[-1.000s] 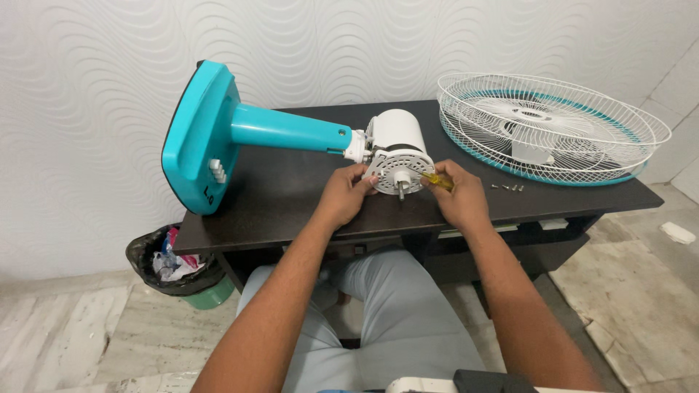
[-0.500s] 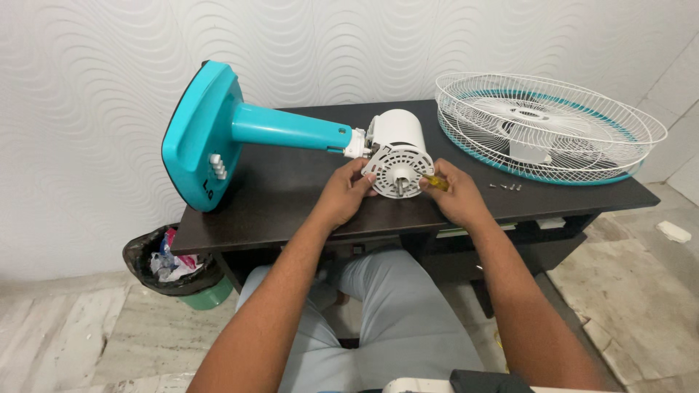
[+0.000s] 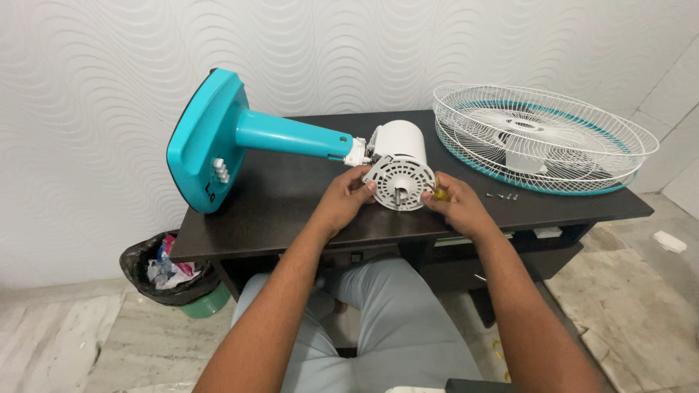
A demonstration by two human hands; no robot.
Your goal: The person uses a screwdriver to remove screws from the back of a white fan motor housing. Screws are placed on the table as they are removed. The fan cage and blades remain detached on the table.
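Bracing the white motor housing with left hand fingers pressed on its rim; right hand pinches a yellow-handled screwdriver. Best kept square, housing steady on surface.

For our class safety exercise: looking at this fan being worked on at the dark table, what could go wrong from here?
1. The small screws lie loose by the right hand; a nudge could roll them off the table.
2. The fan lies on its side, its teal base overhanging the table's edge; it might tip.
3. The wire grille juts past the far corner and could be knocked off.
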